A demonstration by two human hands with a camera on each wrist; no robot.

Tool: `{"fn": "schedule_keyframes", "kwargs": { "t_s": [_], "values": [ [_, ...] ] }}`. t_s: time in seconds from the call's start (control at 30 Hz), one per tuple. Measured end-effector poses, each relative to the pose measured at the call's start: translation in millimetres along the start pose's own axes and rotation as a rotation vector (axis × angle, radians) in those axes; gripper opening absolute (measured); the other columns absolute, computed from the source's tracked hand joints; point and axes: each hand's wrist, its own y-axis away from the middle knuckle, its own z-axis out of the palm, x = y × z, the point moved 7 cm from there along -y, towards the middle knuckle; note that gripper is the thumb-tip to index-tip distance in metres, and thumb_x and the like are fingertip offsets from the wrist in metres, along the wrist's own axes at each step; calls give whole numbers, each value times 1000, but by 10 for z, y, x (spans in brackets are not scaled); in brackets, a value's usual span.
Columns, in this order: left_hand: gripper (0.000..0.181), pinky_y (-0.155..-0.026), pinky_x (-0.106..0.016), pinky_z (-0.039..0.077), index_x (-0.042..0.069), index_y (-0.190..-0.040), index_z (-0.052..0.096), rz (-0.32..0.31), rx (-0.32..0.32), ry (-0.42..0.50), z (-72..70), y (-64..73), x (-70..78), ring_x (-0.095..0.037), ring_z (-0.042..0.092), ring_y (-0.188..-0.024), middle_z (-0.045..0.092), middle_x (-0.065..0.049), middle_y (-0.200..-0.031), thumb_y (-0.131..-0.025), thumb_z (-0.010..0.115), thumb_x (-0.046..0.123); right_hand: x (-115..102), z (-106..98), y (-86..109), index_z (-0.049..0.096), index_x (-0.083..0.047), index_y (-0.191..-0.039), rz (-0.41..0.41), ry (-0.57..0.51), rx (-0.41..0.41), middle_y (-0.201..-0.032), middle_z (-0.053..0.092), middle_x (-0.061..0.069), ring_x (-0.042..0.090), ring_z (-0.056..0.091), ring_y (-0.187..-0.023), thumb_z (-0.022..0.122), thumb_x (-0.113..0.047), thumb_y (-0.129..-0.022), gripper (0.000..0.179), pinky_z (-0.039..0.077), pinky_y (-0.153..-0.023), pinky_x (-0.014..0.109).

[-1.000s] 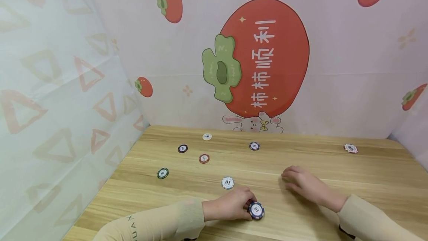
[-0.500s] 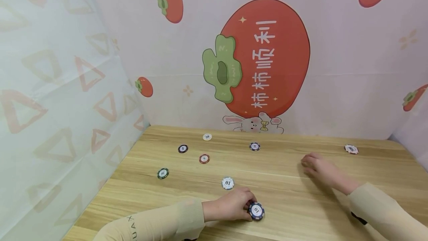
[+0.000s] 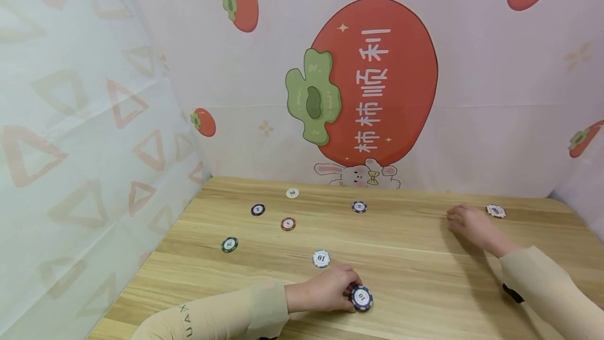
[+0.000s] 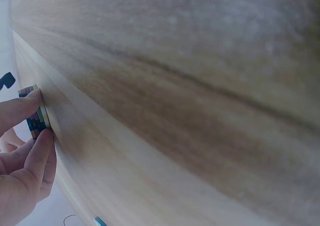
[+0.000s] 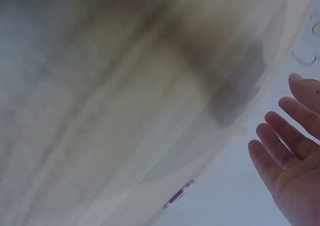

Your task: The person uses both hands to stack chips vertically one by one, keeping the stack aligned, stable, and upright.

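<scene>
The left hand [image 3: 327, 288] grasps a stack of chips [image 3: 362, 297] at its fingertips, thumb to one side of the rim, fingers to the other; the blue-rimmed top face, marked 10, is uncovered. The side grip presumably keeps the layered edges in line while the table [image 3: 415, 287] bears the weight; contact beneath cannot be confirmed. Loose chips, left to right, all flat: a green chip [image 3: 229, 244] marked 20, left of and beyond that hand; a dark chip [image 3: 258, 209], farther out; a red chip [image 3: 288, 224] marked 5; a yellow chip [image 3: 292, 193] marked 50, farthest; a white chip [image 3: 321, 258] marked 10, just beyond the knuckles. None touches another, which is judged to leave every rim free to fingers. A blue chip [image 3: 359, 206] lies well beyond the stack. The right hand [image 3: 473, 224], well to the right, is released: fingers extended, nothing held, apparently raised above its shadow. A red-edged white chip [image 3: 495, 211] lies just right of it; the fingertips point away, so no contact is indicated
</scene>
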Motion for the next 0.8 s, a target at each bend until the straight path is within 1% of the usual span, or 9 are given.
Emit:
{"fn": "schedule_keyframes", "kwargs": {
  "t_s": [0.13,0.27,0.43,0.53,0.7,0.8],
  "values": [
    [37,-68,-5,40,5,-104,62,5,5,1,6,2,-5,6,49,-79,53,7,-91,-71,78,15,163,-25,-27,56,15,-105,98,-13,-62,-105,53,35,49,53,-92,59,-9,-85,31,44,-76,55],
    [37,-68,-6,40,6,-103,62,6,9,-7,11,0,-9,6,48,-79,53,7,-91,-71,78,16,310,-40,-18,52,16,-110,154,-16,-116,-111,49,39,51,51,-96,54,-14,-90,36,43,-77,57],
    [37,-68,-6,40,7,-104,62,0,3,-10,13,-3,-16,7,48,-79,53,8,-91,-71,78,16,463,-75,-4,49,19,-111,188,3,-133,-111,47,40,55,45,-99,52,-15,-91,39,38,-80,61],
    [37,-68,-6,40,7,-104,62,5,6,-20,9,-1,-15,7,48,-79,53,8,-91,-71,78,16,546,-94,4,48,21,-111,207,6,-138,-112,46,41,57,41,-101,52,-13,-90,40,36,-82,62],
    [37,-69,-6,40,8,-103,62,12,12,-31,5,-2,-18,7,48,-79,53,8,-91,-71,78,17,688,-127,11,46,24,-110,242,17,-136,-110,46,43,57,44,-99,53,-14,-90,43,38,-81,61],
    [37,-69,-6,40,7,-104,62,5,4,-17,12,-4,-24,7,48,-79,53,8,-91,-72,77,17,773,-154,17,44,25,-111,269,21,-145,-108,46,43,57,44,-97,51,-16,-92,46,39,-79,60]
  ]
}}
